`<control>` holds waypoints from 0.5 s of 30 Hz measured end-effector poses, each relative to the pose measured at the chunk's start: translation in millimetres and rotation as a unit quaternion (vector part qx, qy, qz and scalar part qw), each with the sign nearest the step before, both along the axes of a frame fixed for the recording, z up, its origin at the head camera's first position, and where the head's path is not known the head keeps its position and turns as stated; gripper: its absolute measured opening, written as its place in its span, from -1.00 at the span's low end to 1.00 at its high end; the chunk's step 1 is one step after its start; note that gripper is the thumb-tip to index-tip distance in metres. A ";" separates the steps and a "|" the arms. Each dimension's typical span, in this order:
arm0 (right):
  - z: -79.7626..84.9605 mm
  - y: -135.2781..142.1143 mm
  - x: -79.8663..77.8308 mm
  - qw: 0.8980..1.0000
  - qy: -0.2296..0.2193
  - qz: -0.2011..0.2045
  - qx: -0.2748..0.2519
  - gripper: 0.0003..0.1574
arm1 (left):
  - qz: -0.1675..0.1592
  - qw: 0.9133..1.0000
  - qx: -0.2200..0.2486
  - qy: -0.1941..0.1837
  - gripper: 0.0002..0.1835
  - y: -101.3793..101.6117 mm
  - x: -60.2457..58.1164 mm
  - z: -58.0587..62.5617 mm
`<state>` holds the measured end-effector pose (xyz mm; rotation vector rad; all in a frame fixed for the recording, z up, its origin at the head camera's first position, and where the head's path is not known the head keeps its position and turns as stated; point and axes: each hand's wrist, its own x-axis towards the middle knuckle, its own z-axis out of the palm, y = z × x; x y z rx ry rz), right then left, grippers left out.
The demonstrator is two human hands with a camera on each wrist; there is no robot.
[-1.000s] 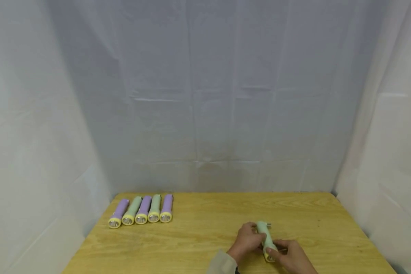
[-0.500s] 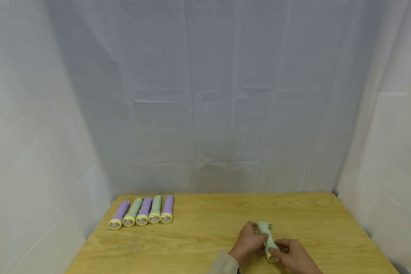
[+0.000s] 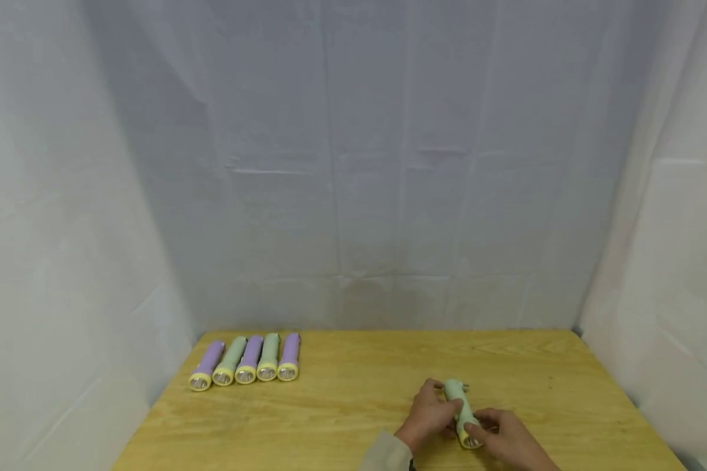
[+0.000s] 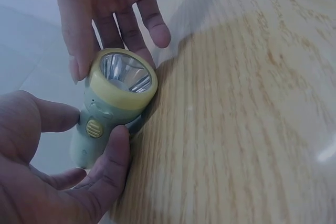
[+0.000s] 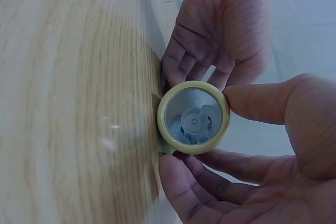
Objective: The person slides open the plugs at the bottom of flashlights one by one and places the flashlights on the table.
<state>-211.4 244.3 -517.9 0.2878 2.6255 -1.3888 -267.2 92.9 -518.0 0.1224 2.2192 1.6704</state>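
Observation:
A light green flashlight [image 3: 454, 392] with a yellow head lies on the table toward the right, lens facing my body. My left hand [image 3: 430, 413] grips its body from the left side. On the right, my right hand [image 3: 509, 441] holds the head end, its thumb laid on the yellow rim [image 5: 227, 119] in the right wrist view. A round yellow switch [image 4: 94, 128] faces up between the left thumb and fingers in the left wrist view. By the tail, a small metallic piece [image 3: 466, 387] juts out to the right.
Several flashlights lie side by side at the back left of the wooden table [image 3: 353, 399], purple ones [image 3: 250, 353] alternating with green ones [image 3: 269, 350], lenses toward me. Pale sheets [image 3: 389, 196] hang behind the table and along both sides.
Both hands keep their hold on the green flashlight, which has shifted very slightly. The metallic piece at its tail shows less than before.

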 end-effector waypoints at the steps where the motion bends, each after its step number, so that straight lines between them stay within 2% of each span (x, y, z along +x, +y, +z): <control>1: 0.1 0.5 -0.3 1.000 -0.002 0.001 0.000 -0.33 | 0.000 1.000 -0.004 0.004 -0.51 -0.1 -0.3 0.1; 5: -0.7 5.3 -0.8 1.000 -0.010 0.002 -0.008 -0.29 | 0.003 1.000 -0.010 0.003 -0.48 -0.3 -0.1 -0.4; 9: -1.0 13.3 -0.2 1.000 0.001 0.003 -0.002 -0.28 | 0.006 1.000 -0.013 0.002 -0.42 0.6 1.8 -1.4; 15: 12.3 19.5 -3.0 0.999 0.036 0.005 0.010 -0.30 | 0.017 0.999 -0.036 0.013 -0.37 -3.1 1.5 3.5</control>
